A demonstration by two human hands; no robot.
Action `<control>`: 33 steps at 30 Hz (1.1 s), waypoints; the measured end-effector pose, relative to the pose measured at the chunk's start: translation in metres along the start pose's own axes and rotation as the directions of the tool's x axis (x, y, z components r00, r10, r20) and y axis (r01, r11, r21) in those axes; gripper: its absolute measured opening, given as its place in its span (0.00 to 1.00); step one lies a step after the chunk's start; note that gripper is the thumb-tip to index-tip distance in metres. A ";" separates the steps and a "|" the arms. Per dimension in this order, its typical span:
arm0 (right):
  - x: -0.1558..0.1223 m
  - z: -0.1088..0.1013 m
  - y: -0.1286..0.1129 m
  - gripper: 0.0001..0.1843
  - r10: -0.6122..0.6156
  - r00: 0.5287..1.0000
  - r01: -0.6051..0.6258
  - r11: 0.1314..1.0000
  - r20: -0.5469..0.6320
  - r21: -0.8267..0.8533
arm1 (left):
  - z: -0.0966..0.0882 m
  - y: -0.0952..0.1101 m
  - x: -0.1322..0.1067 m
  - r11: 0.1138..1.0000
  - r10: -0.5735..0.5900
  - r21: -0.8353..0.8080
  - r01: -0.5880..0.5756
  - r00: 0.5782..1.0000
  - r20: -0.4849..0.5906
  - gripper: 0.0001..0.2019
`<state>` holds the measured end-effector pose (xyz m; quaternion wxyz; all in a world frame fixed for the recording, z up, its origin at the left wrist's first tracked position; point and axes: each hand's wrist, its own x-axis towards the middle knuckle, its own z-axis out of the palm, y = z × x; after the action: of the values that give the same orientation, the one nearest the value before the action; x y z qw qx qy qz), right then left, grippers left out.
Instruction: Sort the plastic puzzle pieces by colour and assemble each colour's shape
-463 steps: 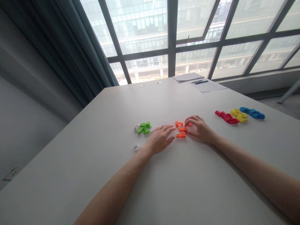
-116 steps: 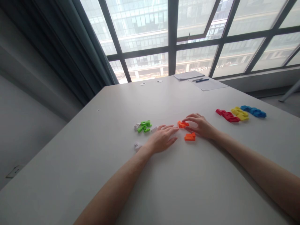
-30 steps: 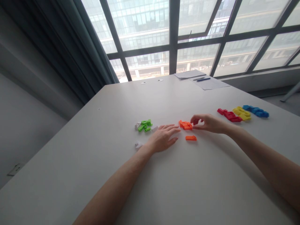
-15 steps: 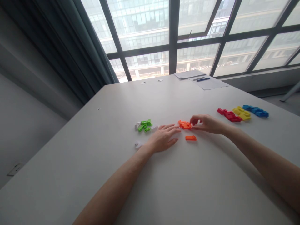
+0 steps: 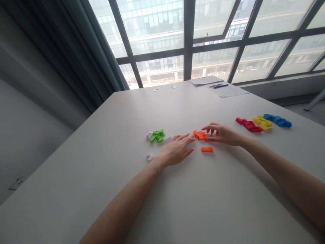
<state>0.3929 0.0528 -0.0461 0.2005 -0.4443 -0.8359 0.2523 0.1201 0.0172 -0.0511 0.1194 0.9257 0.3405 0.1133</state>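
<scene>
A small cluster of orange plastic pieces lies on the white table between my hands. My left hand rests palm down with fingers stretched out, its fingertips at the cluster's left side. On the other side, my right hand has its thumb and fingers apart, close to the cluster's right edge; whether it touches cannot be made out. One separate orange piece lies just nearer to me. Left of my left hand sit several green pieces and a few white pieces, one partly behind my wrist.
Red pieces, yellow pieces and blue pieces lie in groups at the right of the table. Paper sheets with a pen are at the far edge, by the window.
My right hand's fingers have opened and reached slightly left over the orange cluster's edge. My left fingertips have drawn back a little. The loose pieces stay where they were.
</scene>
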 end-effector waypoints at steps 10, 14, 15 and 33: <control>0.002 0.006 0.004 0.27 -0.016 0.999 0.018 1.000 -0.045 0.023 | 0.001 -0.002 0.001 0.999 0.029 0.019 -0.029 1.000 -0.001 0.17; 0.002 0.007 0.002 0.24 -0.011 0.999 0.012 1.000 -0.052 0.013 | 0.000 -0.001 0.000 1.000 0.024 0.016 -0.024 1.000 0.002 0.17; 0.002 0.008 0.002 0.24 -0.011 0.998 0.011 1.000 -0.054 0.007 | 0.000 -0.001 0.000 1.000 0.023 0.015 -0.023 1.000 0.003 0.17; -0.003 -0.022 -0.019 0.27 0.081 0.995 -0.080 0.997 0.061 -0.004 | 0.000 -0.004 -0.002 0.999 0.007 -0.043 -0.010 0.998 -0.056 0.17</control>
<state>0.3946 0.0464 -0.0175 0.1643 -0.4700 -0.8232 0.2729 0.1162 0.0184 -0.0528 0.1295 0.9208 0.3372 0.1470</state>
